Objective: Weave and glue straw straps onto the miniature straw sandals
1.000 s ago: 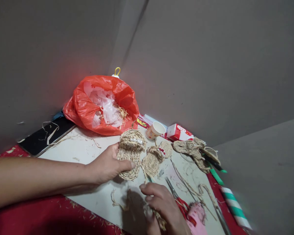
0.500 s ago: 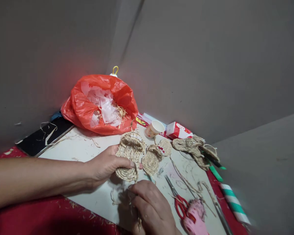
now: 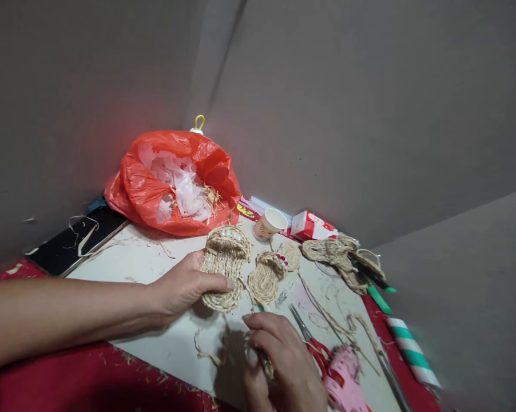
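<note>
My left hand (image 3: 193, 283) grips a small woven straw slipper (image 3: 227, 257), thumb on top of the sole and the other fingers underneath. White beads line the slipper's curved strap. From its right edge a thin straw cord (image 3: 248, 290) runs down toward my right hand (image 3: 284, 360). The right fingers are bent together around the cord, and its loose end partly shows below them. Right of the held slipper lies a smaller straw slipper (image 3: 264, 277) with red beads. Red-handled scissors (image 3: 318, 349) and a pink glue gun (image 3: 346, 377) lie beside my right hand.
A red plastic bag (image 3: 133, 189) with straw scraps stands at the back. Near it are a paper cup (image 3: 269, 224), a red-white box (image 3: 312, 226) and a black tablet-like slab (image 3: 69, 246). More straw pieces (image 3: 339, 257) lie at right, by a green-striped roll (image 3: 412, 352). Grey walls enclose the table.
My right hand has moved right and slightly away from the slipper, drawing the cord out to the right. The left hand with the slipper has shifted slightly up and left.
</note>
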Motion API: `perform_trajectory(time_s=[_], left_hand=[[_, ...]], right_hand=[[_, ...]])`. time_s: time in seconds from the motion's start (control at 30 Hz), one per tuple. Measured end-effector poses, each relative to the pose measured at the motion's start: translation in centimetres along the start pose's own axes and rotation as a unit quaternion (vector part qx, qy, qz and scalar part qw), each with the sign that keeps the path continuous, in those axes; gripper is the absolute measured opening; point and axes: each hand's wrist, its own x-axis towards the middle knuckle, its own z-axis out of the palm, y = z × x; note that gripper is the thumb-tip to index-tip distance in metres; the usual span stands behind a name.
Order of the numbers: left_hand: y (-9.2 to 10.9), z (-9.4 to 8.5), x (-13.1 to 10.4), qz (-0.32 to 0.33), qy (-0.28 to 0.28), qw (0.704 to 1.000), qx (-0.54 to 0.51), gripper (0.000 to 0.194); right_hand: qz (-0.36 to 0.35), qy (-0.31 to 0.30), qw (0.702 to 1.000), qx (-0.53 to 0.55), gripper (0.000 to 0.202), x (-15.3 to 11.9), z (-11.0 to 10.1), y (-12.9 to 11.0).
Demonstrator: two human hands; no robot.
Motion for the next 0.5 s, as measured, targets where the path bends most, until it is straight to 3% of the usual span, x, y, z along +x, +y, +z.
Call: perform_trajectory(time_s=[0.5], left_hand=[[0.04,-0.1,-0.1,-0.005,-0.02,1.0,0.011,0.034]], right_hand=[[0.007,-0.06,0.997,0.044,0.032,0.14,0.83,-0.81]])
